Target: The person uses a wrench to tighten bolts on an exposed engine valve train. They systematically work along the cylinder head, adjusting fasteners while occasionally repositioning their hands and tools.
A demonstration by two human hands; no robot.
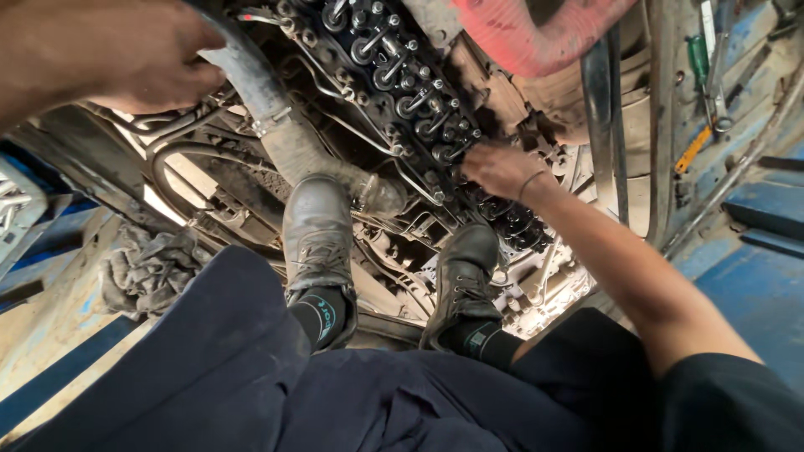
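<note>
Dark trousers (251,385) closest to lens, two grey boots (316,243) planted on engine parts just below both hands. Crouched over open engine, valve gear exposed.

Right hand (500,170) down on the rocker row (402,84), fingers curled onto the near end of it, thin band on wrist. Pinching or turning something small there; can't tell what, fingertips hidden against black metal. No tool visible in that hand.

Left hand (138,59) up and left, closed loosely over the grey hose (268,109), looks like a brace for balance rather than work. Grip partly out of frame.

Step in hand, by judgement: hand-work on a fastener or fitting at the near end of the rocker row, head cover already off.

Next move likely calls for a tool if the part is tight: spanners (712,75) and a green-handled screwdriver (697,57) lie on the blue ledge (754,209), well right of the right hand, a full reach away. Rag (146,268) sits below the left hand, near the left boot.

Footing narrow; shift weight before reaching.
</note>
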